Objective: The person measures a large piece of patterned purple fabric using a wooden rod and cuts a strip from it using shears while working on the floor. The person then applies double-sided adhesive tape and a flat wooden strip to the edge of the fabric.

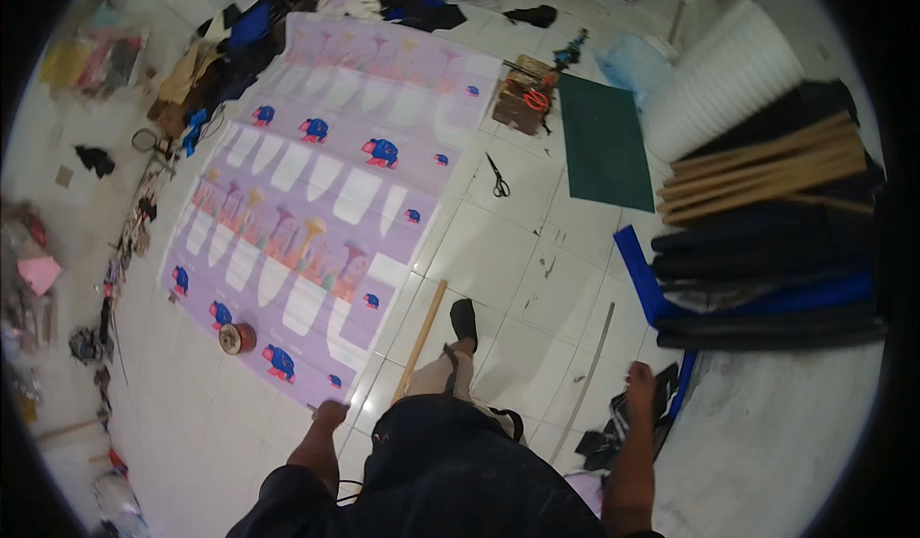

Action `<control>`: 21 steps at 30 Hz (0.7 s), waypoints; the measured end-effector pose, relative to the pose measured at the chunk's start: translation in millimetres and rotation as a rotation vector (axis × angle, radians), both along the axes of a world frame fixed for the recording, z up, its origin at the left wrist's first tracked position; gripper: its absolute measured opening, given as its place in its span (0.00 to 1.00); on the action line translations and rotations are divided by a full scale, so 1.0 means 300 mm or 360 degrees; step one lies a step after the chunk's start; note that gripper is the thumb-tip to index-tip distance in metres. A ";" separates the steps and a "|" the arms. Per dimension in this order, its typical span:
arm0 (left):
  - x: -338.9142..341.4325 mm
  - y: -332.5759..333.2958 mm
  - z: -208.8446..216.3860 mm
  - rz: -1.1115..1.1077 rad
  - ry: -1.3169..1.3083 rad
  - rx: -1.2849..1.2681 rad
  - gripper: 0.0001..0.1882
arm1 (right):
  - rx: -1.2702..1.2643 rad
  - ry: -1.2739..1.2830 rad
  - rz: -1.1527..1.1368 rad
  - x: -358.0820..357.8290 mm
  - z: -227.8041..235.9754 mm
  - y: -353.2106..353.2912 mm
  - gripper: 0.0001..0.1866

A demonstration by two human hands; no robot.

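A wide printed sheet [307,193] lies spread on the floor to the left, purple with white panel shapes, horn-like pictures and blue-and-pink figures. My left hand [333,414] is by its near right corner; whether it touches the sheet is unclear, and its fingers are too small to make out. Off to the right, over dark scraps [606,442], hangs my right hand [640,382], its fingers blurred. A round brown roll [238,339] sits on the sheet's near edge. Black scissors [497,176] lie on the tiles ahead, and a wooden stick [422,332] is beside my leg.
A long metal ruler [596,366] lies on the tiles to the right. Beyond are a dark green mat [606,143], a board with red-handled scissors [536,99], a white foam roll [724,78], brown tubes [767,169] and dark fabric rolls [767,332]. Scraps [422,1] pile up at the far side.
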State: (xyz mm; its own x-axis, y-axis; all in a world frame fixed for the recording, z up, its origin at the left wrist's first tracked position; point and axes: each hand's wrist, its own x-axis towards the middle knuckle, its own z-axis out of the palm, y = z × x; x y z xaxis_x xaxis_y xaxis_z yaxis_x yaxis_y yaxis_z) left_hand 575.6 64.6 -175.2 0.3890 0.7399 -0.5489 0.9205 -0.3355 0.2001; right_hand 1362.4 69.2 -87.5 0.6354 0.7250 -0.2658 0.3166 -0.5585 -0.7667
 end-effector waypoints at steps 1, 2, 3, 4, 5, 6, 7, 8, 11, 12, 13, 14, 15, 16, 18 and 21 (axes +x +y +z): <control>0.276 0.164 -0.050 0.0060 0.0068 -0.0360 0.11 | 0.0082 0.0088 0.0148 0.104 0.044 0.122 0.11; 0.273 0.240 0.015 0.0184 -0.0148 0.0008 0.12 | -0.0127 0.0099 0.0428 -0.089 0.035 0.292 0.11; 0.491 0.374 0.052 0.1460 -0.0698 -0.0292 0.18 | -0.0276 0.0101 0.0543 -0.155 0.034 0.383 0.12; 0.683 0.533 0.140 0.1580 -0.0963 -0.0429 0.22 | -0.0561 -0.0005 0.0792 -0.178 0.032 0.452 0.17; 0.786 0.665 0.248 0.1591 -0.1233 -0.0421 0.22 | -0.0578 -0.0040 0.0986 -0.260 0.023 0.532 0.17; 0.873 0.796 0.373 0.1581 -0.1376 -0.0452 0.22 | -0.0617 0.0064 0.1054 -0.329 0.013 0.605 0.18; 0.947 0.903 0.494 0.1589 -0.1533 -0.0459 0.22 | -0.0587 0.0038 0.1271 -0.365 0.007 0.672 0.19; 1.006 0.978 0.550 0.1661 -0.1711 -0.0426 0.21 | -0.0565 0.0004 0.1488 -0.389 0.005 0.728 0.21; 1.031 1.078 0.638 0.1930 -0.1744 -0.0194 0.20 | -0.0604 -0.0048 0.2131 -0.474 0.128 1.030 0.22; 1.029 1.101 0.626 0.1980 -0.1571 -0.0066 0.21 | -0.0628 -0.0083 0.2294 -0.488 0.193 1.148 0.22; 1.030 1.119 0.599 0.2026 -0.1383 0.0047 0.21 | -0.0631 -0.0171 0.2323 -0.485 0.212 1.269 0.22; 1.036 1.098 0.543 0.2068 -0.0972 0.0060 0.23 | -0.0652 -0.0235 0.2353 -0.489 0.210 1.364 0.22; 1.051 1.068 0.492 0.2117 -0.0968 0.0074 0.23 | -0.0671 -0.0294 0.2383 -0.501 0.207 1.460 0.22; 1.079 1.017 0.440 0.2176 -0.0944 0.0065 0.23 | -0.0614 -0.0296 0.2481 -0.525 0.230 1.542 0.22; 1.195 0.967 0.350 0.2243 -0.0899 0.0003 0.22 | -0.0526 -0.0541 0.2748 -0.524 0.235 1.695 0.23; 1.414 1.083 0.333 0.2087 -0.0582 -0.0266 0.22 | -0.0656 -0.0865 0.3280 -0.437 0.100 1.989 0.23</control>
